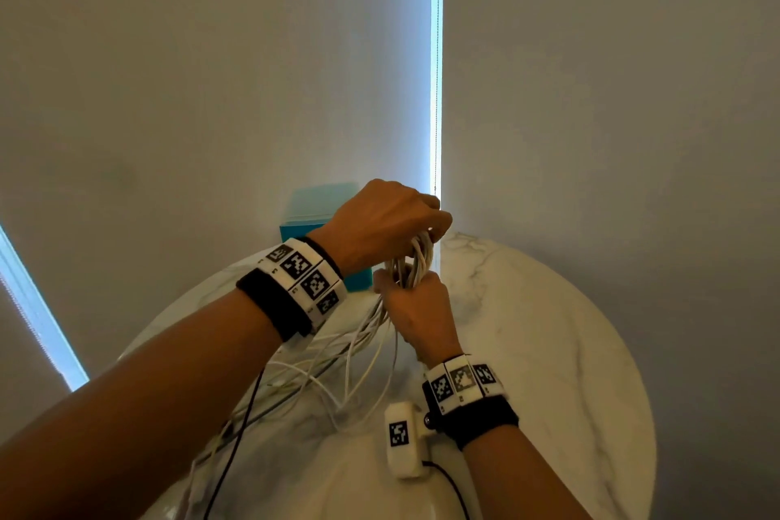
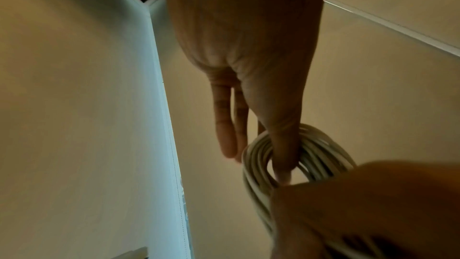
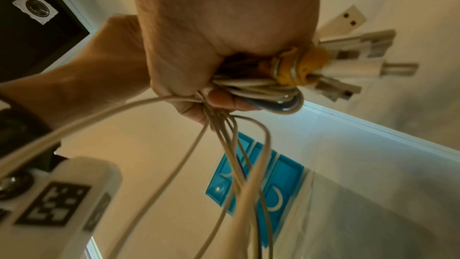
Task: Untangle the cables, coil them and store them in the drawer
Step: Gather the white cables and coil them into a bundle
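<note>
While coiling above worktop (image 1: 548,329), keep loops even: left hand (image 1: 380,224) hooks coil (image 2: 311,153) on curled fingers (image 2: 283,157); right hand (image 1: 418,312) grips cables (image 3: 248,86), plugs (image 3: 361,66) bunched. Feed slack (image 1: 337,367) slowly, tension light. Drawers (image 3: 281,180) behind.

Your left hand (image 1: 382,224) hides the coil's (image 1: 415,262) top; the blue drawer unit (image 1: 312,220) sits half-covered behind your wrist, cables (image 1: 295,384) blurring below.
</note>
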`<control>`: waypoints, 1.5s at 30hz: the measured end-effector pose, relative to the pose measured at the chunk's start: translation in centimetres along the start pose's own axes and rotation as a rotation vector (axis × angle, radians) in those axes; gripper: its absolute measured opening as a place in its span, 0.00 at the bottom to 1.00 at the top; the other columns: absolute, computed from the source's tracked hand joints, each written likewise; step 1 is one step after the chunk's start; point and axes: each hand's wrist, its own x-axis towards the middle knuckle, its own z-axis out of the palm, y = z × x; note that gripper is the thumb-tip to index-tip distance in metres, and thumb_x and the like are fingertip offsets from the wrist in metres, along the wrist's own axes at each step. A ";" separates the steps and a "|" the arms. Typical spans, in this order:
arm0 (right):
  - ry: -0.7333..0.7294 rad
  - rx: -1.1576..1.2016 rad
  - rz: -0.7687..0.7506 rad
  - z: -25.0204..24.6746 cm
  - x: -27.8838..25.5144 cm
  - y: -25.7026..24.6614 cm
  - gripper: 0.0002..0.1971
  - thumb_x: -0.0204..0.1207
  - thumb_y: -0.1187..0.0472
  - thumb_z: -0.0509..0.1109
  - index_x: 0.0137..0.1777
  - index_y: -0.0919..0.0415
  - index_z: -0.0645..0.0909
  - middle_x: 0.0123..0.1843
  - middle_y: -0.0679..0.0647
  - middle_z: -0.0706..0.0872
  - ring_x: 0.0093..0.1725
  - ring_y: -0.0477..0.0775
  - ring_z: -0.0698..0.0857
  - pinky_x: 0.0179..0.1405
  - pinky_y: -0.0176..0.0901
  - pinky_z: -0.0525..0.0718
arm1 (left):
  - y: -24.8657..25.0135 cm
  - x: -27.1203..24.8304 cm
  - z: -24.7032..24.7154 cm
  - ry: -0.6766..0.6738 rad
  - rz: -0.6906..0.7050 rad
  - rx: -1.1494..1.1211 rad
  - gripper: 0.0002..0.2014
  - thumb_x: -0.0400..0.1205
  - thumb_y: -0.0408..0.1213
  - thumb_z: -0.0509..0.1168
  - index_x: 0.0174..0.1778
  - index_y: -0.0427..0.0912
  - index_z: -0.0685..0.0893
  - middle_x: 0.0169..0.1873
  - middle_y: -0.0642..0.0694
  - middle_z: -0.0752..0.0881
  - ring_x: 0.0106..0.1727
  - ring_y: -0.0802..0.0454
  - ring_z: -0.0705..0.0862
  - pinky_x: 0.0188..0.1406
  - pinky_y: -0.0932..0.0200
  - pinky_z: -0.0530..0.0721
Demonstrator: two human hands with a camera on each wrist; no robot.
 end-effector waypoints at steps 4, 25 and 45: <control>0.029 0.022 -0.029 -0.2 -0.1 -0.4 0.16 0.79 0.49 0.79 0.35 0.58 0.84 0.24 0.47 0.83 0.22 0.41 0.79 0.33 0.39 0.81 | 0.0 0.6 -1.8 -0.082 -0.112 0.012 0.15 0.87 0.42 0.73 0.69 0.58 0.90 0.54 0.53 0.94 0.48 0.49 0.91 0.45 0.57 0.82; 0.262 0.334 0.105 -3.7 1.1 -0.3 0.14 0.86 0.49 0.75 0.45 0.57 0.90 0.31 0.52 0.92 0.33 0.57 0.91 0.37 0.49 0.90 | 1.7 -4.6 8.1 -0.365 -0.335 -0.935 0.43 0.81 0.65 0.76 0.90 0.57 0.67 0.72 0.52 0.88 0.67 0.53 0.89 0.73 0.49 0.87; 0.390 0.242 0.013 -3.3 1.6 0.1 0.27 0.84 0.31 0.69 0.37 0.54 0.84 0.28 0.51 0.85 0.27 0.52 0.83 0.29 0.48 0.84 | 1.5 -7.7 8.1 -0.292 -0.481 -1.347 0.23 0.84 0.58 0.75 0.67 0.49 0.79 0.49 0.51 0.97 0.53 0.53 0.94 0.65 0.50 0.91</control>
